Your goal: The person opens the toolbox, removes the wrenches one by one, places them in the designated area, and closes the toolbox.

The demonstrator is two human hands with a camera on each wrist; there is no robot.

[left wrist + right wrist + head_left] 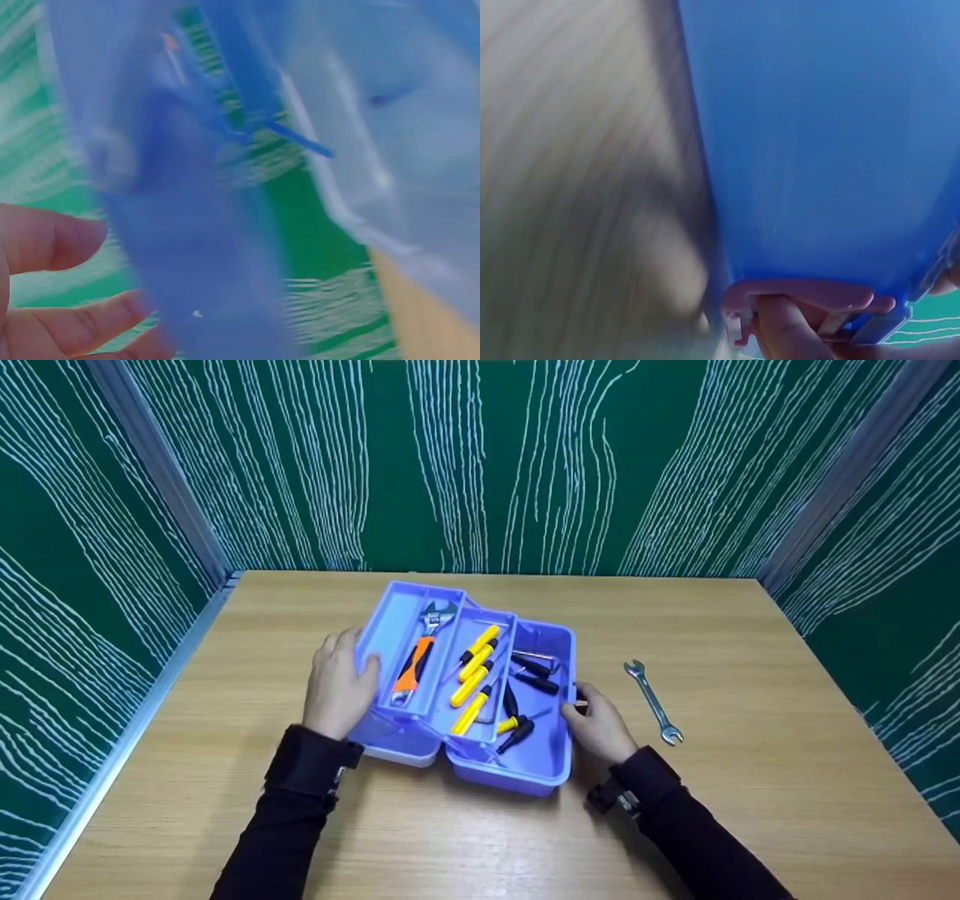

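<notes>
A purple-blue toolbox (517,780) stands open on the table, its two trays folded out to the left. In the outer tray lies an adjustable wrench (415,664) with an orange and black handle. Several yellow-handled screwdrivers (474,682) fill the inner tray. Black-handled tools (536,682) lie in the deep compartment. My left hand (335,682) is at the outer tray's left side, thumb apart from the fingers, which overlap the edge in the left wrist view. My right hand (604,727) grips the box's right side, a finger hooked at a pink latch (810,292).
A double open-ended wrench (654,703) lies on the wooden table (750,810), right of the toolbox. Green walls (517,472) with white wavy lines enclose the table at the back and both sides.
</notes>
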